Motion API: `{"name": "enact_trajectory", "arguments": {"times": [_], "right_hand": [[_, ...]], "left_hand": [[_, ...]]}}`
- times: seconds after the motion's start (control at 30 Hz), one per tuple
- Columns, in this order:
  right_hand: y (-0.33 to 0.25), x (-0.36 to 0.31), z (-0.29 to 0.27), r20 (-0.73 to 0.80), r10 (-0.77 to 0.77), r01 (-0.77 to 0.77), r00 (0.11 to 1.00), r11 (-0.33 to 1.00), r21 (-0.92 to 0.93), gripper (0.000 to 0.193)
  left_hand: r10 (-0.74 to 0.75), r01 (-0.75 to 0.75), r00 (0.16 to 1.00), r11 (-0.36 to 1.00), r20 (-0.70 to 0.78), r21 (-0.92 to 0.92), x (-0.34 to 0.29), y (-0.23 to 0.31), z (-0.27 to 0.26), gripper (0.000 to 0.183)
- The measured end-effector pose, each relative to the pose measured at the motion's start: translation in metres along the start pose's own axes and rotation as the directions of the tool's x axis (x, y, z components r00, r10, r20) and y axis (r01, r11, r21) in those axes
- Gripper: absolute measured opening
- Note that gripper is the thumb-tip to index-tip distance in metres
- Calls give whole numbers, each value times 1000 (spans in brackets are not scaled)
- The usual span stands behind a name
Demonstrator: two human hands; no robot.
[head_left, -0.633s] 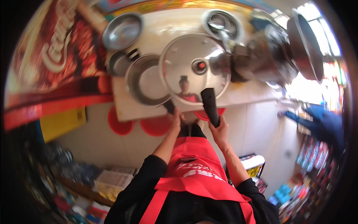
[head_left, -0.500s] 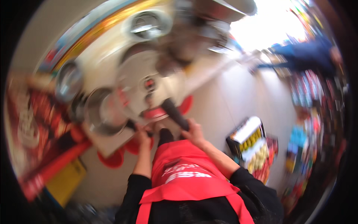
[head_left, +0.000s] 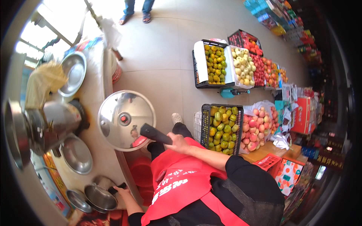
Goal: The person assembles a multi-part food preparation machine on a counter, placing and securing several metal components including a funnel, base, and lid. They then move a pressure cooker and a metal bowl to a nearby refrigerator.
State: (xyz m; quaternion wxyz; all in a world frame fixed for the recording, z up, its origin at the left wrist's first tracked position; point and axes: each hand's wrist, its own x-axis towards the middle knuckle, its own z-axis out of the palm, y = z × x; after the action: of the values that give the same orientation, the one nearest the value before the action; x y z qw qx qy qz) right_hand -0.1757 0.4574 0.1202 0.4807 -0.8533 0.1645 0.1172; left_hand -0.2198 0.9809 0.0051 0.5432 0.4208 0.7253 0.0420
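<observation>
In my right hand (head_left: 180,144) is the long black handle (head_left: 155,133) of a lidded pan. Its round, shiny metal lid (head_left: 118,106) has a small red-centred knob and reflects the surroundings. The pan is held up level in front of me, overlapping the counter's edge. At the lower left my left hand (head_left: 123,194) closes on the short black handle of a steel pot (head_left: 101,199). That pot appears to rest at the near end of the counter, beside a shallow metal bowl (head_left: 78,199).
Along the left runs a counter (head_left: 107,165) with metal bowls (head_left: 76,154), a steel machine (head_left: 56,122) and a yellowish bag (head_left: 45,81). Red basins (head_left: 142,173) stand below. Fruit crates (head_left: 222,128) line the floor at right. A person (head_left: 136,10) stands at the far end.
My view has swung to the right, bringing the fruit crates in. The lidded pan has moved out from over the counter toward its edge. My hands are now farther apart.
</observation>
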Motion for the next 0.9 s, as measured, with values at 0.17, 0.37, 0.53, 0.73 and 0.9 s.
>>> {"name": "enact_trajectory", "arguments": {"times": [0.17,0.37,0.53,0.73,0.9], "right_hand": [[102,24,-76,-288,245,-219,926,968,122,40],[258,86,-164,-628,446,-459,638,875,155,38],[376,142,-223,-729,579,-603,365,744,289,39],[480,197,-253,-563,809,-671,170,514,535,40],[544,214,-211,-469,855,-480,223,515,710,36]], "left_hand": [[6,29,993,950,-114,310,-52,-37,30,85],[-23,45,999,833,-46,552,-107,-71,42,82],[-79,62,997,816,4,575,-131,-59,35,79],[-13,14,1000,831,-5,556,-130,-45,25,81],[-1,-1,1000,844,4,536,-131,-52,17,81]]}}
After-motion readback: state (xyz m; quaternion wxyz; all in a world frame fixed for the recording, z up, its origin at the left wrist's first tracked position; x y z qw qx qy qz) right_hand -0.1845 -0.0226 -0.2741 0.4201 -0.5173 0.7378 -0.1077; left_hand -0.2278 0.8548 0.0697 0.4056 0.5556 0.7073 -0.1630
